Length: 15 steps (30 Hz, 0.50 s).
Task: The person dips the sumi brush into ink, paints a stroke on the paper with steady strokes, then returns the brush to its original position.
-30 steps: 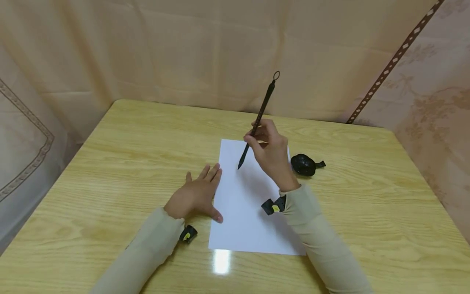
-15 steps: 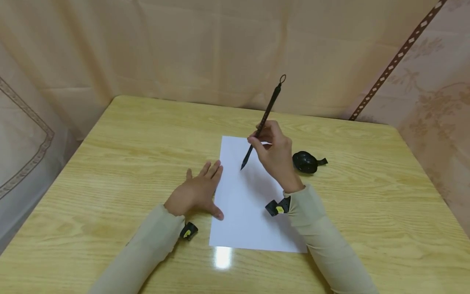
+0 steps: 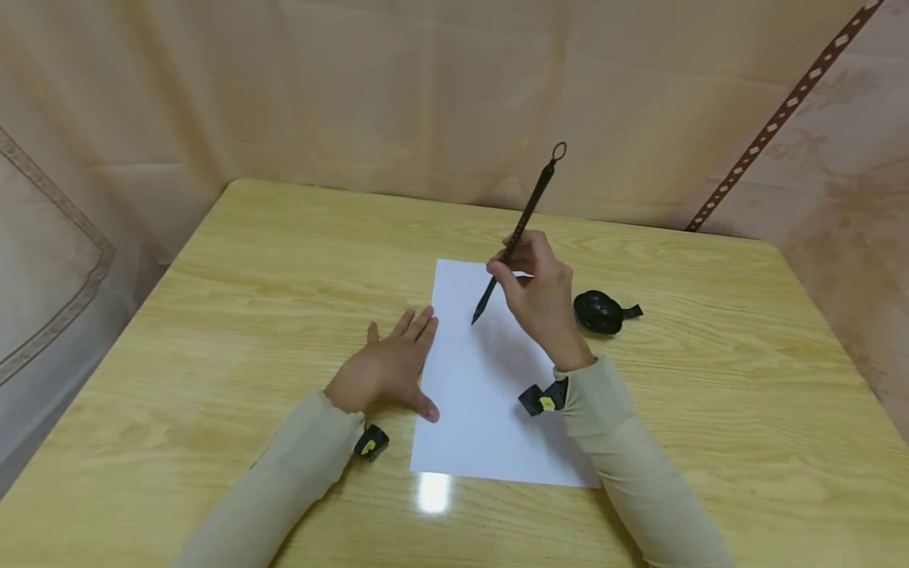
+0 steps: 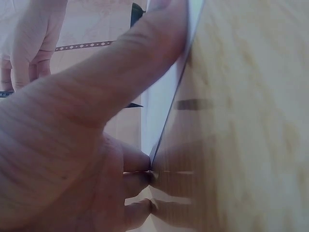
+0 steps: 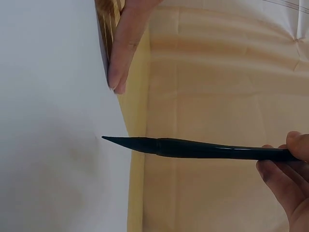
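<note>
A calligraphy brush (image 3: 529,209) with a dark handle, a hanging loop and a pointed black tip leans up to the right. My right hand (image 3: 538,292) pinches it mid-handle between thumb and fingers. In the right wrist view the brush tip (image 5: 130,143) points at the white paper (image 3: 469,430), close over its surface. The paper lies flat, with no marks visible. Spread at its left edge is my left hand (image 3: 390,367), thumb and fingertips resting there. The left wrist view shows its thumb (image 4: 140,48) over the paper's edge.
To the right of the paper sits a small black rounded dish (image 3: 599,312) with a short handle. Everything lies on a wood-grain table (image 3: 270,260). Beige cloth (image 3: 355,95) hangs behind it, and patterned cloth (image 3: 859,181) at the right.
The brush tilts further to the right, its looped end moving most and its tip only slightly. The left hand stays at the paper's edge. The whole head view has shifted a little.
</note>
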Each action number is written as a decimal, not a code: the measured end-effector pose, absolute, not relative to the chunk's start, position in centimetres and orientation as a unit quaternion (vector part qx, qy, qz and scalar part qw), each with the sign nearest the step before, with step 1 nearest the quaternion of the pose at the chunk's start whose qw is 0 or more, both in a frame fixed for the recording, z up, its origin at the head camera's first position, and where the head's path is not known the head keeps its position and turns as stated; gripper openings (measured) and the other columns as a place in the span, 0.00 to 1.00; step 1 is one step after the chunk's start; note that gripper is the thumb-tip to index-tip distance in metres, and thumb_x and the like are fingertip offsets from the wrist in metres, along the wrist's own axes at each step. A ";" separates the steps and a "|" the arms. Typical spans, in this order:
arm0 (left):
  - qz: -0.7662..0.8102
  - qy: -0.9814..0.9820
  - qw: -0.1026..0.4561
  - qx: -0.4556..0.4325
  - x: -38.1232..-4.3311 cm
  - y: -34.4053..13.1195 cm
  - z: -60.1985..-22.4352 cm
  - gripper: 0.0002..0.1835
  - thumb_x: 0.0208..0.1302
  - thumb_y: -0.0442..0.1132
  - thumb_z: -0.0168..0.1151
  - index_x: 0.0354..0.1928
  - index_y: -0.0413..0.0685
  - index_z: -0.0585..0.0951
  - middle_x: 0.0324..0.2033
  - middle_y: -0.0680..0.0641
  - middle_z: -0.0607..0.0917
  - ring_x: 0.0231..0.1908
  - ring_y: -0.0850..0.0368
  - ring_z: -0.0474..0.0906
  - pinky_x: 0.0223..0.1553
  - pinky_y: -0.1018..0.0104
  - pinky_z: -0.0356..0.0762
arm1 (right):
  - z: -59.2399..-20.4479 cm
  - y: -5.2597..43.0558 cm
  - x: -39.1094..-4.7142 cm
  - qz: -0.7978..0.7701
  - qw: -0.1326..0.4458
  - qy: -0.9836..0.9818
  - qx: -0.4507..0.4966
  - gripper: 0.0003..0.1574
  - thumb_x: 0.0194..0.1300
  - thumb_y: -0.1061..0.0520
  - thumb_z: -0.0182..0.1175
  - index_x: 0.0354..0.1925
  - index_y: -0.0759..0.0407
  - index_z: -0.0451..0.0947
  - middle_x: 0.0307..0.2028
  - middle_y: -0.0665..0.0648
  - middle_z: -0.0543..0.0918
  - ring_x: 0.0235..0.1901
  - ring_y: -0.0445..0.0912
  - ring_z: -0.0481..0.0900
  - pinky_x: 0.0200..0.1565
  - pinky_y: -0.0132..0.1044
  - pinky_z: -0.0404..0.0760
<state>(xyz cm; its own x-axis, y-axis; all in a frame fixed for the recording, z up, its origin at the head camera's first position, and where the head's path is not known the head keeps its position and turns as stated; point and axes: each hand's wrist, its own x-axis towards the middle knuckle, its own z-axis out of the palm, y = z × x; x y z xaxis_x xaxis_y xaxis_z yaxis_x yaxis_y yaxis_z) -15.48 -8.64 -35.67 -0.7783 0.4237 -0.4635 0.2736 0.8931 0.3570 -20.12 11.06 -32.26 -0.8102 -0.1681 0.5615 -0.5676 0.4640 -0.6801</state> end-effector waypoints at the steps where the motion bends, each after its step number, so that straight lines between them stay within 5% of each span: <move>1: 0.135 0.933 0.276 0.187 -15.5 -8.6 -35.7 0.72 0.39 0.62 0.76 0.75 0.43 0.37 0.75 0.47 0.31 0.74 0.46 0.26 0.64 0.27 0.33 | -32.3 11.1 -20.1 0.469 0.212 -0.828 0.222 0.18 0.61 0.64 0.64 0.46 0.71 0.70 0.36 0.63 0.84 0.33 0.51 0.86 0.33 0.27 0.82; 9: 0.128 0.933 0.278 0.189 -15.7 -8.6 -35.6 0.73 0.37 0.63 0.76 0.75 0.43 0.37 0.75 0.47 0.32 0.74 0.45 0.26 0.64 0.27 0.33 | -32.4 11.0 -20.2 0.465 0.208 -0.832 0.220 0.17 0.61 0.64 0.64 0.46 0.70 0.71 0.36 0.62 0.85 0.34 0.51 0.86 0.33 0.36 0.84; 15: 0.132 0.931 0.283 0.188 -15.7 -8.5 -35.6 0.72 0.38 0.62 0.75 0.75 0.43 0.37 0.75 0.47 0.31 0.74 0.46 0.25 0.64 0.27 0.32 | -32.7 10.9 -20.3 0.479 0.207 -0.824 0.221 0.17 0.60 0.65 0.64 0.45 0.70 0.70 0.35 0.63 0.85 0.33 0.51 0.86 0.33 0.24 0.81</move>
<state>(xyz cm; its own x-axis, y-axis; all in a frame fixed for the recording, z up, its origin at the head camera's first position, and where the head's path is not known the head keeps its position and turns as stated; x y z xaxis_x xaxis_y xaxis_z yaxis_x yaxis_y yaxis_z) -15.71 -8.55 -35.63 -0.7686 0.4253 -0.4779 0.2759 0.8943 0.3523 -20.35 10.86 -32.70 -0.8161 -0.1657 0.5536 -0.5633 0.4423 -0.6979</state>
